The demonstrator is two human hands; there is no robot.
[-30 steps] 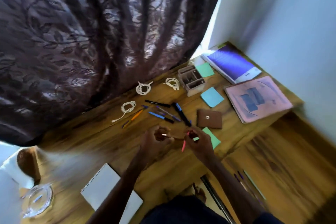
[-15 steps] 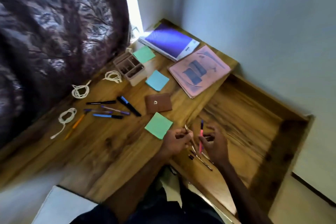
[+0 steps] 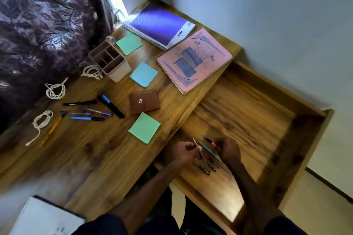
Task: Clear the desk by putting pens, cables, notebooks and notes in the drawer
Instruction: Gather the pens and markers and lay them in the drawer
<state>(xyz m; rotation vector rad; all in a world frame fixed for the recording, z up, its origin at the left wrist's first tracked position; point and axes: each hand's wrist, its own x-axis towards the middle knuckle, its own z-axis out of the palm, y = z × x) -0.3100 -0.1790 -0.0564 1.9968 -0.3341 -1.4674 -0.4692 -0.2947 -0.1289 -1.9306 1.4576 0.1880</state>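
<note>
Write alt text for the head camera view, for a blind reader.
The left hand and right hand each hold a pen over an open wooden drawer with several pens inside. On the desk beside it lie more pens, three coiled white cables, sticky notes, a brown wallet, a pen holder and notebooks.

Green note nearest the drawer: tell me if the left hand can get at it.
Probably yes: the green note lies uncovered near the left hand, nothing between them, though that hand grips a pen.

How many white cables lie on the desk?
3: first cable beside the pen holder, second cable left of it by the curtain, third cable beside the orange pen. Others may hide under the curtain.
</note>
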